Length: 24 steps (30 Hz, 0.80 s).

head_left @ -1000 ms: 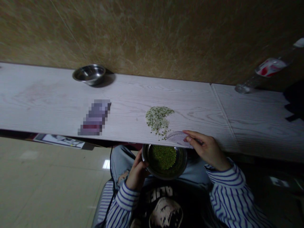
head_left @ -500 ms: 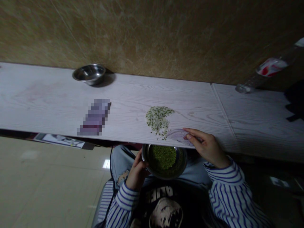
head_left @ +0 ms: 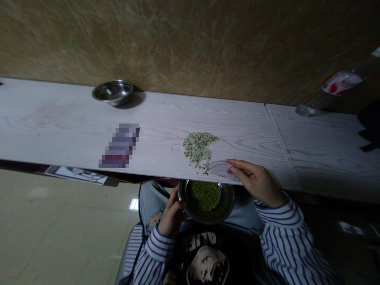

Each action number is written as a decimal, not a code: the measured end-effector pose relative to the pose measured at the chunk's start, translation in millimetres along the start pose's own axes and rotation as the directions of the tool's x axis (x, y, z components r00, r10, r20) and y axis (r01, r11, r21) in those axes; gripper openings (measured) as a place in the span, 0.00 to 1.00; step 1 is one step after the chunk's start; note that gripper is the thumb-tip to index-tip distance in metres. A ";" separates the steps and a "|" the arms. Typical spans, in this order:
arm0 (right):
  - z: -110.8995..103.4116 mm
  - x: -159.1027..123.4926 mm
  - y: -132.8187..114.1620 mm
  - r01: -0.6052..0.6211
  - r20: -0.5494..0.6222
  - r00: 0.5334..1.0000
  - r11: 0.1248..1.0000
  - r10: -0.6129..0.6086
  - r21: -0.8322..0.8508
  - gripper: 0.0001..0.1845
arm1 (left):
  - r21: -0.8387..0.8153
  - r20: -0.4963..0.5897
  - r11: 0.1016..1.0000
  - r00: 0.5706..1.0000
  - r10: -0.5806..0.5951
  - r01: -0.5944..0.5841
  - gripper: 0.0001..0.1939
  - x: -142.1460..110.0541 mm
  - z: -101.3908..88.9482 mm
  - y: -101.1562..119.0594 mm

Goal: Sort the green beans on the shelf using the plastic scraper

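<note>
My left hand [head_left: 173,213] grips the left rim of a metal bowl [head_left: 227,215], held below the table's front edge over my lap. Green mung beans [head_left: 206,194] lie in that bowl. Between the fingers of my right hand [head_left: 252,176] is a clear plastic protractor [head_left: 221,169], its curved edge turned toward the far left, low over or on the tabletop by the front edge. Just beyond its left end spreads a patch of white grains mixed with green beans [head_left: 197,147].
A second metal bowl [head_left: 113,93] stands by the wall at the left. In front of it lies a blurred-out flat rectangle [head_left: 120,146]. At the far right a clear bottle with a red-and-white label [head_left: 341,83] stands on the table [head_left: 160,118], near a dark object [head_left: 371,126].
The protractor and my right hand have shifted very slightly to the left. My left hand and the bowl keep nearly the same place; the camera view has moved a little.
</note>
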State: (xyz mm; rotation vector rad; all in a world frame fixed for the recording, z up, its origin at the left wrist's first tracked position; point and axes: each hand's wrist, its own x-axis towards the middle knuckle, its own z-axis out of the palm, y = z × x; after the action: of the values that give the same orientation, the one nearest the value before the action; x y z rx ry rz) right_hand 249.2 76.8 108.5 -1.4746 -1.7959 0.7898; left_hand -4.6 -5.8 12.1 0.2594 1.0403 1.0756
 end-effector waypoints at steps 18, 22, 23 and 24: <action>-3.5 -5.0 -1.0 0.004 0.036 0.999 1.000 -0.004 -0.011 0.16 | 0.022 0.000 1.000 1.000 -0.004 0.004 0.37 1.0 2.6 -1.0; -3.1 -6.3 -4.3 0.014 0.052 0.999 1.000 -0.014 -0.010 0.16 | 0.016 -0.006 1.000 1.000 -0.001 0.001 0.38 0.8 2.9 -1.0; -3.0 -6.9 -5.2 0.014 0.055 0.998 1.000 -0.013 -0.011 0.16 | 0.018 -0.004 1.000 1.000 -0.003 0.003 0.38 1.0 2.7 -1.2; -3.0 -7.4 -5.8 0.014 0.057 0.998 1.000 -0.013 -0.013 0.16 | 0.020 0.000 1.000 1.000 -0.003 0.003 0.38 1.2 2.4 -1.6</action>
State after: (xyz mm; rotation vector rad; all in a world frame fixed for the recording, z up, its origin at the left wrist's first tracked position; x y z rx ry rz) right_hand 249.3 68.7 114.0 -1.4609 -1.8546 0.8218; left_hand -1.7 -5.0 11.7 0.2731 1.0515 1.0628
